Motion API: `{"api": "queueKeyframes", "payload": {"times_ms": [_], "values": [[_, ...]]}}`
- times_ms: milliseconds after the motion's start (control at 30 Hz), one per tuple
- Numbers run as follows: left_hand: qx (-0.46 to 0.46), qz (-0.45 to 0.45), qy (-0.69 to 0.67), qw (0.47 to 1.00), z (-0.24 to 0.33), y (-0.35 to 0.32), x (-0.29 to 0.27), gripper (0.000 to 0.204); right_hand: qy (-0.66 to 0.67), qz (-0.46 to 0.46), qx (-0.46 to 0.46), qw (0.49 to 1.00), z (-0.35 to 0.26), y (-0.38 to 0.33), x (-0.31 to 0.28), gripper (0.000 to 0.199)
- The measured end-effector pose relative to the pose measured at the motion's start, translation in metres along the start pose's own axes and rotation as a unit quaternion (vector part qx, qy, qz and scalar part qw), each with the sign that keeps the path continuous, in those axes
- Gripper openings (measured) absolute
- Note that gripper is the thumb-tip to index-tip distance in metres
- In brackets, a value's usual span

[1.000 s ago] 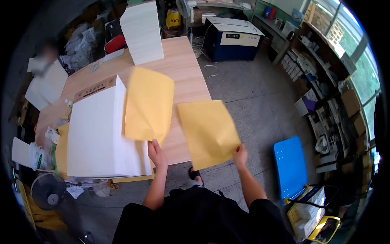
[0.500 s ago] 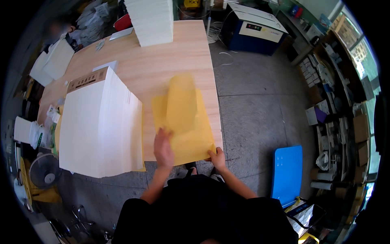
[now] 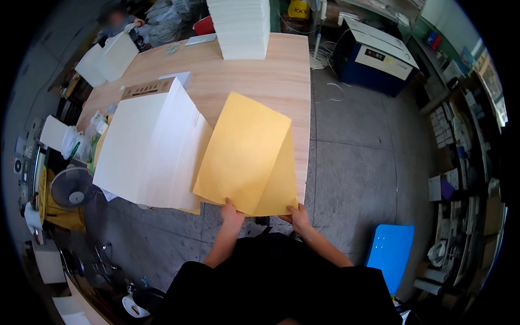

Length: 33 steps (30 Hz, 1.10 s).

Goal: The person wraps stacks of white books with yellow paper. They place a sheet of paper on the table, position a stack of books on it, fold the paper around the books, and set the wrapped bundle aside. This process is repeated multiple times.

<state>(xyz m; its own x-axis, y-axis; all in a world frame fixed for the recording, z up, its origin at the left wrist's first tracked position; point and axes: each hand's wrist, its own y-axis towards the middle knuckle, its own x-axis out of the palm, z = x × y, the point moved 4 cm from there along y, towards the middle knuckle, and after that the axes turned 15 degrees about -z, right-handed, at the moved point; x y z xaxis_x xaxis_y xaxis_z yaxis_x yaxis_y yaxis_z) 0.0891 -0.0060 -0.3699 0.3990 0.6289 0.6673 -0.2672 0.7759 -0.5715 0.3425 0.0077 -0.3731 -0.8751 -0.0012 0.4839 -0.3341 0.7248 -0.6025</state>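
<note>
Both hands [image 3: 265, 214] pinching yellow envelopes [image 3: 246, 154] over wooden table [image 3: 244, 81], grey concrete floor [image 3: 357, 146] beside.

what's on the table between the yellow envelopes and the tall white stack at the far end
Bare wood: in the head view, the table shows nothing between the yellow envelopes and the tall white stack.
</note>
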Motion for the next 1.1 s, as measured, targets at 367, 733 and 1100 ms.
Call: {"api": "queueKeyframes", "payload": {"times_ms": [367, 733, 1100], "values": [[0.005, -0.013, 0.000, 1.000, -0.077, -0.016, -0.044, 0.029, 0.023, -0.072, -0.009, 0.997, 0.007, -0.004, 0.001, 0.031], [-0.065, -0.001, 0.079, 0.995, -0.072, -0.036, -0.018, 0.030, 0.057, -0.078, 0.021, 0.995, 0.016, -0.002, 0.008, 0.034], [-0.300, -0.071, 0.220, 0.926, -0.059, -0.052, -0.041, 0.047, 0.044, -0.083, 0.056, 0.994, 0.015, -0.007, 0.015, 0.036]]}}
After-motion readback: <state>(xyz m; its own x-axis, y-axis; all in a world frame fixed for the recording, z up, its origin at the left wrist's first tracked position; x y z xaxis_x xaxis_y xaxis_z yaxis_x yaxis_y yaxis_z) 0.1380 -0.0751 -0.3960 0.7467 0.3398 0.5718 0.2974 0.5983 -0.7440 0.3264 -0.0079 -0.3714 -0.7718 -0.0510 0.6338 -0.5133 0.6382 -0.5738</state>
